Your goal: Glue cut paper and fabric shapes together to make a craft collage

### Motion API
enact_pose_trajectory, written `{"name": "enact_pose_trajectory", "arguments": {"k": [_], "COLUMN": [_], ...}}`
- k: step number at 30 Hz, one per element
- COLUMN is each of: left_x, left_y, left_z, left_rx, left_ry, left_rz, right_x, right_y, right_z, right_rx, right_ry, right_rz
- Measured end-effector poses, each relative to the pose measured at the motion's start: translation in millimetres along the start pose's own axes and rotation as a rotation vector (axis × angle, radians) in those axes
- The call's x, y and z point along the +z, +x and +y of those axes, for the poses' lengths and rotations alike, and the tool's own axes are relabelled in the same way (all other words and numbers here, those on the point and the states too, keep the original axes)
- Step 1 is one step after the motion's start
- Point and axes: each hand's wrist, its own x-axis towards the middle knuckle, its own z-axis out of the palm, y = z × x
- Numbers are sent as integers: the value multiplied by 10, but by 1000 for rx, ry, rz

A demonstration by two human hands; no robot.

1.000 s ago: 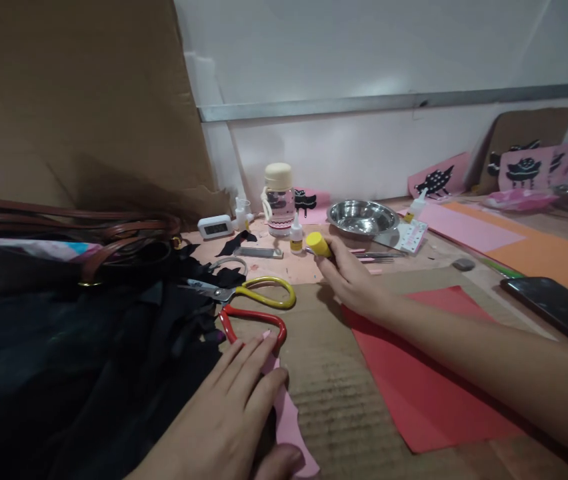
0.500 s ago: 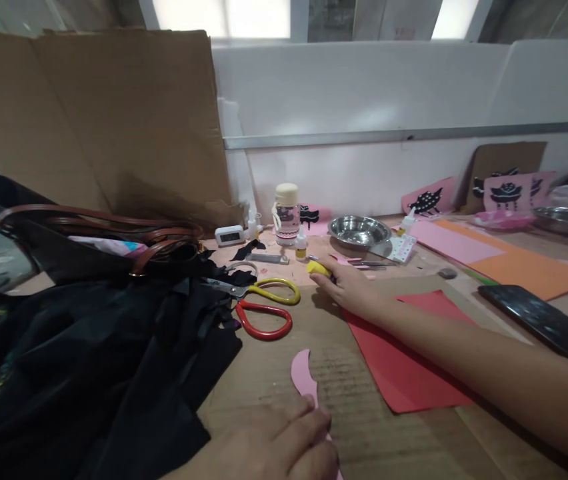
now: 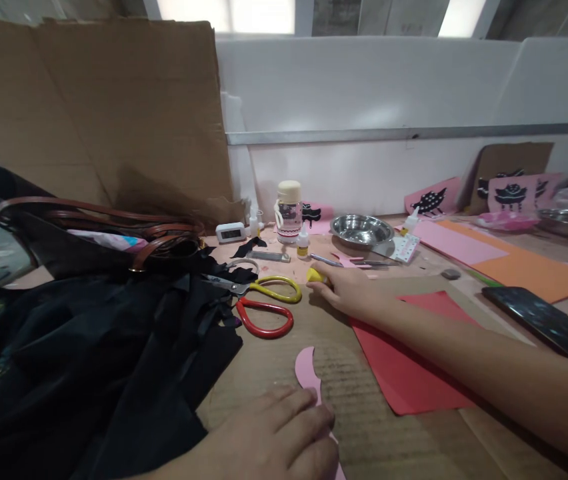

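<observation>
In the head view, my left hand [image 3: 284, 430] lies at the bottom centre with its fingers curled over a narrow pink paper cutout [image 3: 306, 368]. The cutout's curved tip shows ahead of the fingers, and part of its length is hidden under them. My right hand [image 3: 347, 288] reaches over a red sheet [image 3: 404, 373] and is closed around a small yellow object [image 3: 315, 275], whose kind is mostly covered. Left of that hand lie scissors [image 3: 264, 330] with one red and one yellow handle, their blades touching black cloth [image 3: 114, 360].
Brown cardboard [image 3: 244, 373] covers the work area. Along the back stand a cream-capped bottle [image 3: 289, 210], a small glue bottle [image 3: 303, 245] and a steel bowl [image 3: 361, 231]. A black phone [image 3: 539, 320] lies right, near orange paper [image 3: 539, 270]. A dark bag [image 3: 39, 230] sits left.
The view has shifted slightly. My right hand stays by the same spot with the yellow object, now lower over it. My left hand remains on the pink cutout.
</observation>
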Motion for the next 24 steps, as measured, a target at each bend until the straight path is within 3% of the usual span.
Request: {"name": "enact_pose_trajectory", "arguments": {"k": [6, 9, 10, 13, 15, 20, 24], "left_x": [-18, -100, -132, -207, -226, -237, -258], "left_y": [27, 83, 102, 137, 145, 180, 197], "left_z": [-8, -45, -75, -221, -332, -386, -300], "left_rx": [-14, -85, -203, -725, -907, -890, -888], "left_ry": [-58, -282, -390, -649, -753, -889, -923], "left_rz": [37, 88, 110, 245, 345, 301, 311], "right_x": [7, -67, -93, -127, -108, -23, -96], "right_y": [103, 88, 57, -122, -282, -523, -428], "right_z": [78, 43, 6, -207, -420, -899, -909], "right_rx": [94, 152, 152, 52, -71, -310, -380], "right_ry": [-15, 17, 43, 158, 237, 597, 636], "right_rz": [-24, 4, 23, 71, 57, -105, -150]}}
